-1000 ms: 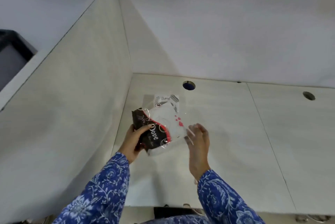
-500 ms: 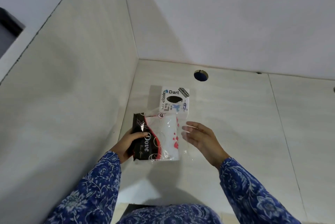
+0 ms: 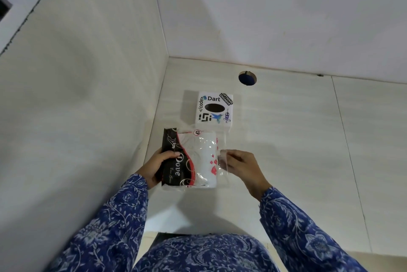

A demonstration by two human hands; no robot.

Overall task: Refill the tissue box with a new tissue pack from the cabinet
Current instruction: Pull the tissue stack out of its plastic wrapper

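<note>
A tissue pack (image 3: pixel 193 159) in clear plastic with a black, red and white print is held above the desk. My left hand (image 3: pixel 157 167) grips its black left end. My right hand (image 3: pixel 241 167) pinches the loose clear wrapper at its right edge. Just beyond the pack, a white square tissue box (image 3: pixel 214 110) with stickers and a dark oval opening on top stands on the desk, near the left partition. The box is apart from both hands.
The white desk (image 3: pixel 286 139) meets a tall partition (image 3: pixel 88 95) on the left and a wall behind. A round cable hole (image 3: pixel 247 77) lies behind the box. A seam (image 3: pixel 345 139) runs down the desk to the right.
The view has tilted down and the tissue box has come into sight beyond the pack. The pack has turned flatter, and my right hand has closed on the wrapper's right edge.
</note>
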